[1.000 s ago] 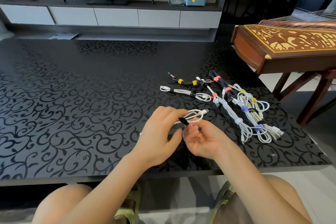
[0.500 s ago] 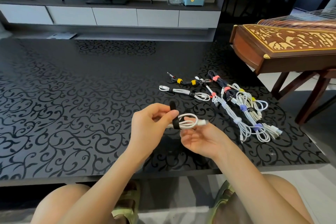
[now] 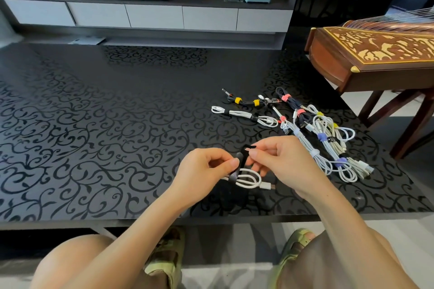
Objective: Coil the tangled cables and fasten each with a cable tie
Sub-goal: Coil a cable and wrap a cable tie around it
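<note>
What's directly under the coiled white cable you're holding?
Only the black scroll-patterned tabletop shows beneath the coiled white cable. The left hand covers the coil's left end, so anything below there is hidden.

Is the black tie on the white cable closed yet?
Not yet. The black tie wraps the white cable, but the right hand pinches its loose end up.

The worktop (image 3: 94, 124) is glossy black with a matt scroll pattern. The white cable (image 3: 250, 179) looks smooth and rubbery; its black tie (image 3: 237, 169) seems a soft, matt fabric strap. At far right, the instrument (image 3: 366, 58) is polished wood with pale inlay.
</note>
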The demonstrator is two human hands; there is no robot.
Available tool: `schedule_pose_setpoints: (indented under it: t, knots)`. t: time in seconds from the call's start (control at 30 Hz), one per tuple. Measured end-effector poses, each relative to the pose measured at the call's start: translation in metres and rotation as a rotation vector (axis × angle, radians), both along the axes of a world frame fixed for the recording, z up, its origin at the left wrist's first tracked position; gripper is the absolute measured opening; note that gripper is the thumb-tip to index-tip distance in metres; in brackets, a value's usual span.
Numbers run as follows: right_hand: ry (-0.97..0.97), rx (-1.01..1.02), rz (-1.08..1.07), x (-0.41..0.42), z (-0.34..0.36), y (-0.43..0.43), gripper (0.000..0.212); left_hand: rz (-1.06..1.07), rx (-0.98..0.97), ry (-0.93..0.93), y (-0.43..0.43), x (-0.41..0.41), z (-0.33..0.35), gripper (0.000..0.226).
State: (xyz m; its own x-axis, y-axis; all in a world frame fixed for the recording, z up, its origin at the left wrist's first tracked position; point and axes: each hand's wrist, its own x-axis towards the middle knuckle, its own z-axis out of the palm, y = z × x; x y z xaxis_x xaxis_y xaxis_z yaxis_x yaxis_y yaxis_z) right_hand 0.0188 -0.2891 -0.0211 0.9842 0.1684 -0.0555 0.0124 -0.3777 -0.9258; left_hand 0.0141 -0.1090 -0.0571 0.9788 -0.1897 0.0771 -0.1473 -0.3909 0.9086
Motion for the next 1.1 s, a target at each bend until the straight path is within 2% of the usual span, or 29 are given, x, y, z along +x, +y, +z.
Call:
schedule_pose_setpoints:
  t: [0.07, 0.13, 0.27, 0.53, 0.63, 0.77, 0.93, 1.03, 1.1]
  knots:
    - [-0.075, -0.175, 0.028, -0.002, 0.000, 0.002, 0.021, 0.004, 0.004, 0.008, 0.000, 0.001, -0.001, 0.017]
    - [-0.152, -0.259, 0.028, -0.003, 0.000, 0.005, 0.021, 0.001, 0.005, 0.013, -0.001, 0.002, -0.001, 0.021]
    - [-0.214, -0.214, 0.006, -0.007, 0.000, 0.010, 0.015, 0.001, 0.015, 0.021, -0.003, 0.003, -0.002, 0.026]
    - [-0.293, -0.312, -0.009, -0.007, -0.004, 0.010, 0.020, -0.005, -0.058, 0.092, -0.003, 0.005, 0.000, 0.028]
    - [-0.204, -0.249, 0.009, -0.007, -0.005, 0.010, 0.024, -0.010, -0.075, 0.107, -0.003, 0.004, 0.000, 0.030]
    - [0.048, 0.081, 0.018, -0.003, -0.004, 0.012, 0.019, -0.026, -0.098, 0.097, -0.003, 0.003, 0.000, 0.032]
    - [0.208, 0.175, -0.020, 0.001, -0.007, 0.013, 0.016, -0.067, -0.056, 0.086, -0.003, 0.001, -0.002, 0.028]
    - [0.180, 0.157, -0.079, 0.003, -0.007, 0.010, 0.017, -0.051, 0.048, -0.047, -0.003, -0.003, -0.004, 0.029]
    - [0.107, 0.136, -0.148, 0.006, -0.007, 0.008, 0.021, -0.025, 0.263, -0.331, -0.002, -0.006, -0.005, 0.030]
